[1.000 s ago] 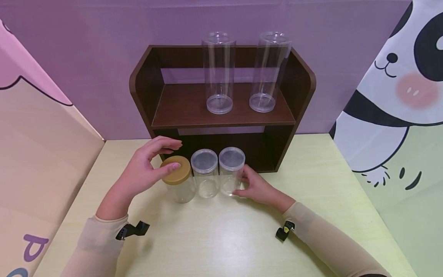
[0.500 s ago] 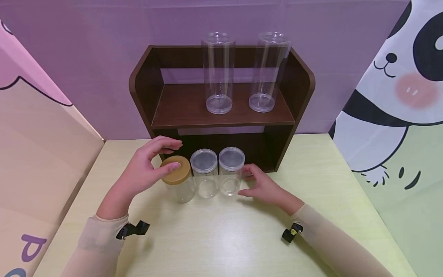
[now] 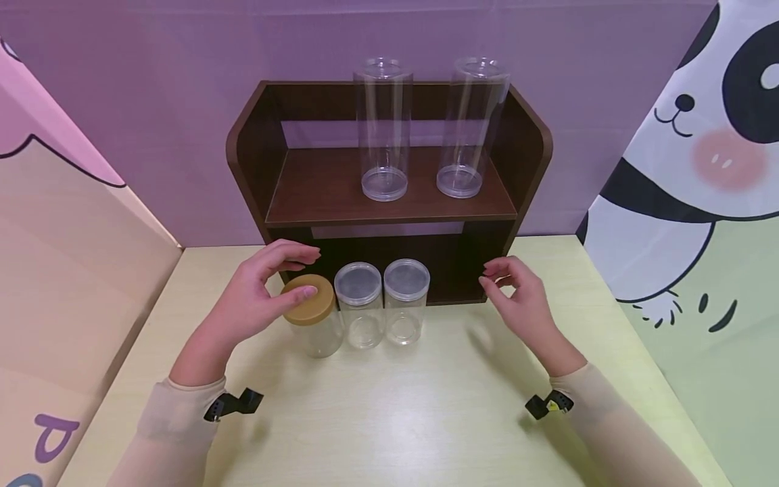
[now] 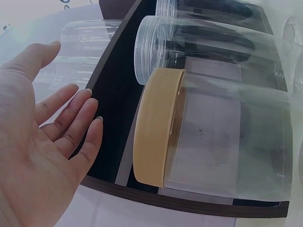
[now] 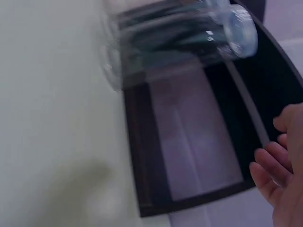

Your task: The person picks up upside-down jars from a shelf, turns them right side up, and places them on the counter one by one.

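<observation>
Three sides of the scene are closed off by a purple backdrop (image 3: pixel 152 101), a pink-and-beige panel (image 3: pixel 79 270) at the left and a panda-printed panel (image 3: pixel 645 203) at the right. Between them a pale worktop (image 3: pixel 389 439) is seen, and at its far side a dark brown two-tier shelf (image 3: pixel 328 186) is set. On the upper tier two tall see-through cylinders are stood upright, one near the middle (image 3: pixel 383 128) and the other farther right (image 3: pixel 473 128).

Of the hands, the left hand (image 3: pixel 262 291) is held wide, its fingers and thumb loosely bent, over the left end of a row of jars; nothing is gripped, and in the left wrist view a gap is seen beside the lid. The right hand (image 3: pixel 523 297) is held narrow, its fingers loosely curled, by the shelf's right front corner; nothing is held, and whether the shelf is touched cannot be told.

Upright before the lower tier, a tan-lidded jar (image 3: pixel 319 336), a middle jar (image 3: pixel 364 318) and a third jar (image 3: pixel 404 318) are lined up left to right, just beside one another. The first is topped by a tan lid (image 3: pixel 310 311), the others by translucent greyish lids (image 3: pixel 358 284). On each wrist a small black device (image 3: pixel 234 404) is worn.
</observation>
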Available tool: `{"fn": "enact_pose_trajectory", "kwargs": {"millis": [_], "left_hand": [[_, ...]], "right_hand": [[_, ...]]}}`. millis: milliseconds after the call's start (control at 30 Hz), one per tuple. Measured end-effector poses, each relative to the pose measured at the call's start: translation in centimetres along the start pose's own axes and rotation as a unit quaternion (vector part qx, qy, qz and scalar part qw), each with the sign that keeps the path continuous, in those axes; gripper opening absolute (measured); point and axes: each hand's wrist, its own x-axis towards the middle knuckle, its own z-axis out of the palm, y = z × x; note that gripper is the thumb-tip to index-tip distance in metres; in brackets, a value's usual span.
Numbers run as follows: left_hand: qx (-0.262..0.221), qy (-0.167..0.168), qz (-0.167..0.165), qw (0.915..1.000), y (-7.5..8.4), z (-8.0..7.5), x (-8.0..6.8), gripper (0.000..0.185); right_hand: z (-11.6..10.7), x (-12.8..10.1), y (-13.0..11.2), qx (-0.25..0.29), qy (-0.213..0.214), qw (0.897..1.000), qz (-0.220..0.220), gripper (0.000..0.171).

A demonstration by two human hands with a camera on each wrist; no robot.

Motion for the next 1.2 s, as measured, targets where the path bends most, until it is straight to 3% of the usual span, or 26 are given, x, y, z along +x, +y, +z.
{"fn": "enact_pose_trajectory", "kwargs": {"millis": [133, 267, 567, 1200], "left_hand": [[0.002, -0.002, -0.006, 1.0, 0.0, 0.1, 0.0, 0.051], [0.001, -0.004, -0.007, 1.0, 0.1, 0.1, 0.0, 0.05], [0.001, -0.006, -0.007, 1.0, 0.0, 0.2, 0.1, 0.051], [-0.002, -0.008, -0.008, 0.9999, 0.2, 0.3, 0.6, 0.049]], "right_hand": [[-1.3, 1.0, -0.2, -0.008, 0.078, 0.997, 0.011, 0.022], [-2.0, 2.1, -0.3, 0.002, 0.122, 0.992, 0.018, 0.028], [-2.2, 3.6, -0.9, 0.03, 0.147, 0.989, 0.011, 0.042], [-1.2, 4.3, -1.0, 0.028, 0.196, 0.98, 0.036, 0.029]]}}
